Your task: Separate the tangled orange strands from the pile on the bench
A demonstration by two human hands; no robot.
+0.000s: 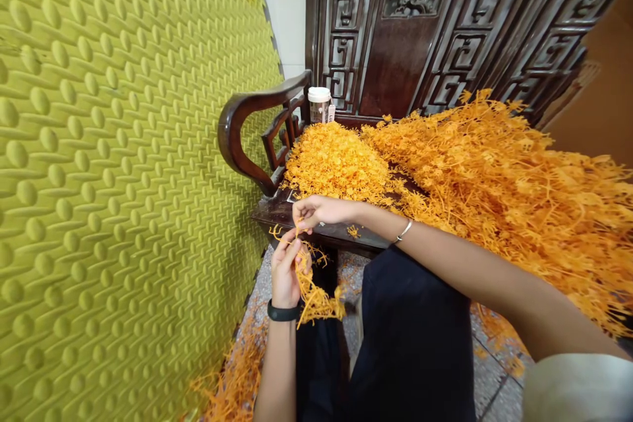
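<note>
My left hand [287, 271], with a black band at the wrist, is closed around an orange plant sprig [316, 302] whose branched stems hang down below the fingers. Just above it, my right hand [321, 211] pinches the upper end of the sprig between thumb and fingertips. The two hands almost touch, in front of the edge of a dark wooden bench [326, 232]. On the bench seat, a heap of small orange pieces [339, 161] lies beyond my right hand. A single small orange piece [353, 232] rests near the seat's front edge.
A large pile of long orange stems [524, 178] covers the bench to the right. A lidded cup [320, 105] stands by the curved armrest [237, 119]. Yellow textured padding [133, 145] lines the left side. Orange scraps [237, 369] litter the floor below; brown cardboard [593, 92] stands at right.
</note>
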